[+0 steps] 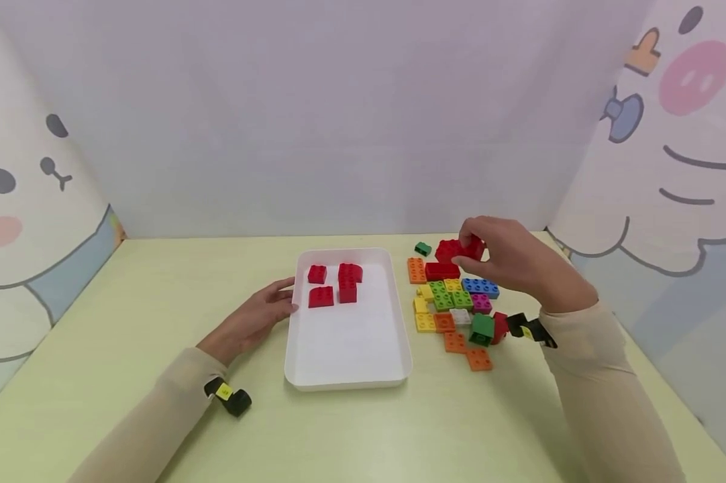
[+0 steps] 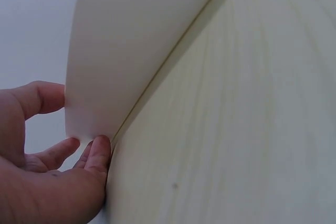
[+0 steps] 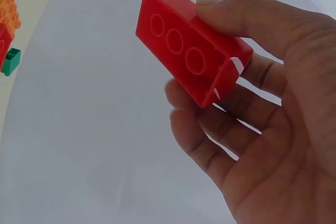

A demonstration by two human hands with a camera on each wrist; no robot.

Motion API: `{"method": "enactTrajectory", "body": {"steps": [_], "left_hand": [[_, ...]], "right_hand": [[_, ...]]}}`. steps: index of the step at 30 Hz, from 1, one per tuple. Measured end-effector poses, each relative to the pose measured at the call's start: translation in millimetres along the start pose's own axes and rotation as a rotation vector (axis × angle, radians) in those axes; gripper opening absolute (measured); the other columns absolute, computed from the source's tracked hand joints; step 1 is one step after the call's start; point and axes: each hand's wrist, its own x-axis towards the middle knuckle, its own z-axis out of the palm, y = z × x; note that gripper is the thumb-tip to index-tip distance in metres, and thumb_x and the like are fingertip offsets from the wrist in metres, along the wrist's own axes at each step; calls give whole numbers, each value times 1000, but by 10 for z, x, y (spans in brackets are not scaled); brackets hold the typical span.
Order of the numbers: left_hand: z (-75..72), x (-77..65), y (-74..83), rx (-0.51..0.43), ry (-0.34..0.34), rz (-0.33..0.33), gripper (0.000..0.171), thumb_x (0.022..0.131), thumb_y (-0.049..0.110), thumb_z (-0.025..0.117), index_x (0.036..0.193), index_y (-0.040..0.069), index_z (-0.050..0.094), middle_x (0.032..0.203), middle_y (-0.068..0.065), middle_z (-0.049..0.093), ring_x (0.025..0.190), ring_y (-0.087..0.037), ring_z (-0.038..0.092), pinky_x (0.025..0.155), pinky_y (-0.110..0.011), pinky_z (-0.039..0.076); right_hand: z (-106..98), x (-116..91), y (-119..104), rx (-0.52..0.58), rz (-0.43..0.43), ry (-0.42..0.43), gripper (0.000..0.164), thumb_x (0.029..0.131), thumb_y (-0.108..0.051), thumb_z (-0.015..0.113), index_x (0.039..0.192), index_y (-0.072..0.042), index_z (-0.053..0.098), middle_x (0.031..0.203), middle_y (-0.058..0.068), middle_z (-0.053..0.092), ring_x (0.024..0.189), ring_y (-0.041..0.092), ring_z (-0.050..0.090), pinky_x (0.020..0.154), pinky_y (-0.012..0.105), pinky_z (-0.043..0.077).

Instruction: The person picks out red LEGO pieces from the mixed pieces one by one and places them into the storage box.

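My right hand [image 1: 510, 258] pinches a long red toy brick [image 3: 184, 43] between thumb and fingers, above the far end of a group of bricks. In the right wrist view the brick is tilted and its hollow underside with round tubes shows. Beside the left wall of a white tray [image 1: 351, 349] is my left hand [image 1: 251, 325], its fingertips touching that wall. Several red bricks [image 1: 321, 296] lie in the far half of the tray. Another red brick [image 1: 441, 271] lies on the table just below the held one in the head view.
Right of the tray lie several bricks: orange [image 1: 416, 270], lime green [image 1: 441, 295], blue [image 1: 480, 288], yellow [image 1: 425, 323], and a taller dark green one [image 1: 482, 329] near my right wrist. A small green brick [image 1: 423, 249] lies near the back wall [image 1: 339, 168].
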Motion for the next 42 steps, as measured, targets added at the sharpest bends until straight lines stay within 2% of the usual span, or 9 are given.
{"method": "enactTrajectory", "body": {"steps": [7,11,19,29,37,42], "left_hand": [[-9,-29,4,-1,4,2,65,90,9,58,146,16,25,143,-11,30,126,-29,35,102,-36,34],[-3,-21,-3,-7,4,3,65,89,9,58,145,17,26,142,-11,31,125,-29,36,102,-36,35],[9,-23,-20,-13,21,-16,65,89,10,60,144,20,29,142,-8,33,125,-27,37,100,-35,36],[-4,-29,28,14,18,-18,64,89,10,58,145,19,28,142,-9,32,125,-27,37,101,-35,36],[-18,-39,13,19,23,-32,64,89,11,59,145,20,27,142,-9,32,126,-27,36,101,-35,36],[-6,-25,35,22,19,-32,63,90,12,58,145,21,28,141,-8,33,125,-26,36,101,-34,36]], "right_hand": [[81,111,-50,-8,-10,0,26,77,-24,75,90,-19,53,84,-4,54,76,16,49,61,25,47],[88,186,-127,3,-21,27,25,77,-24,75,87,-19,52,83,-5,54,76,16,48,62,26,47],[116,423,-363,47,-110,45,24,77,-27,75,80,-20,52,92,-7,57,79,13,50,64,23,48],[148,489,-410,66,-110,82,27,77,-23,75,91,-19,53,86,-8,54,78,12,49,66,24,47],[185,687,-654,121,-212,147,24,79,-25,74,88,-19,53,85,-7,52,79,12,47,65,24,46],[215,754,-740,116,-225,123,24,78,-25,74,86,-19,52,85,-7,51,78,12,47,63,23,46]]}}
